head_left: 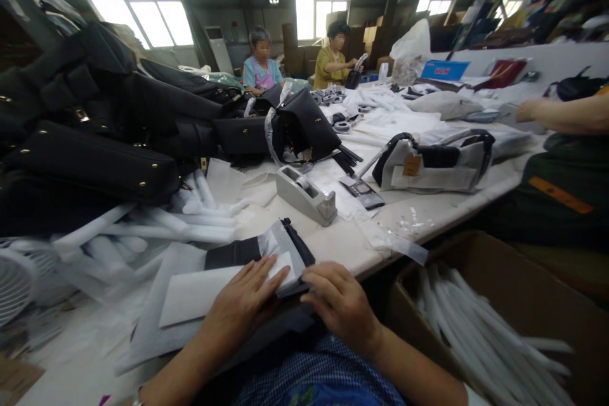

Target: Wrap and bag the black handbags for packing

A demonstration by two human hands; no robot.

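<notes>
A black bag (233, 254) lies in front of me, mostly covered by white wrapping sheets. My left hand (250, 292) rests flat on the white sheet (197, 292) over it, fingers stretched out. At the bag's right end is my right hand (342, 304), its fingers curled and drawn together beside the dark edge. What those fingers hold, if anything, is hidden. Just beyond the bag stands a grey tape dispenser (307, 195).
Black handbags (95, 158) are piled at the left, above white foam rolls (166, 222). A wrapped bag (432, 162) lies to the right. Below the table edge, a cardboard box (528, 285) holds white strips (476, 317). Co-workers sit across the table; another person's arm (566, 115) reaches in from the right.
</notes>
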